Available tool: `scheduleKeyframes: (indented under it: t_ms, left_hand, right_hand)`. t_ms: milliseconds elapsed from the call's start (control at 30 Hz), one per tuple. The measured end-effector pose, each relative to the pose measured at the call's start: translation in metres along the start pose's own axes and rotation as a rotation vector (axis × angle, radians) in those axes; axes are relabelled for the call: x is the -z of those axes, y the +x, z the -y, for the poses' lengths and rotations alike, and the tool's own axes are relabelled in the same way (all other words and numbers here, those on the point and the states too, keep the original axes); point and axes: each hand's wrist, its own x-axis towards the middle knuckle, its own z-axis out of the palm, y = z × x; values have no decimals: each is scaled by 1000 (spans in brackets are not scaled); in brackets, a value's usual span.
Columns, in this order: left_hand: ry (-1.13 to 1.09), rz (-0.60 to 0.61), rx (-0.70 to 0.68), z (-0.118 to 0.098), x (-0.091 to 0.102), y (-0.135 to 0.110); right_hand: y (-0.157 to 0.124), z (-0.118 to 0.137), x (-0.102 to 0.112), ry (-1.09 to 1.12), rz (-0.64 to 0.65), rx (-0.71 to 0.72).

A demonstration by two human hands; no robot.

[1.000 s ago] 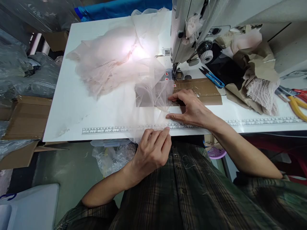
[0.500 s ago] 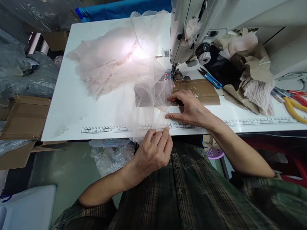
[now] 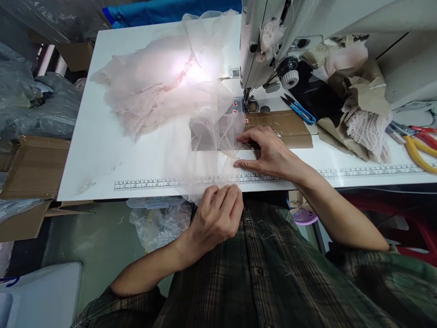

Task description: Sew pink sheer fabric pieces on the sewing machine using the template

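Sheer pale pink fabric (image 3: pixel 160 86) lies bunched on the white sewing table (image 3: pixel 102 155) and trails to the front edge. My left hand (image 3: pixel 218 216) is curled at the table's front edge, fingers pinching the fabric's hem. My right hand (image 3: pixel 269 152) rests on the table with thumb and fingers pressing the fabric's edge, just in front of the sewing machine's (image 3: pixel 273 41) needle area. A printed ruler strip (image 3: pixel 164 183) runs along the front edge.
Blue thread snips (image 3: pixel 298 110) lie right of the needle on brown taped card (image 3: pixel 287 130). Crumpled paper and lace (image 3: pixel 365 118) pile at the right, with yellow and red scissors (image 3: pixel 418 146). Cardboard boxes (image 3: pixel 30 168) and plastic bags sit left of the table.
Both hands hold nearly the same spots; the left hand has shifted slightly down and left along the hem. The view has shifted a little.
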Motion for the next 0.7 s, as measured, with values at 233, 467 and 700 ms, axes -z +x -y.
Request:
scheduleKeyframes:
  t_ms: [233,467,700]
  left_hand:
    - [-17,9,18,3,-5,0]
    - [-17,-6,12,1,-7,2]
    - [-17,10,37,-1,-5,3]
  right_hand:
    - [8,0,0,24,-16,-26]
    - [7,0,-3,38,-57,-32]
    - [8,0,-3,36,-75,-22]
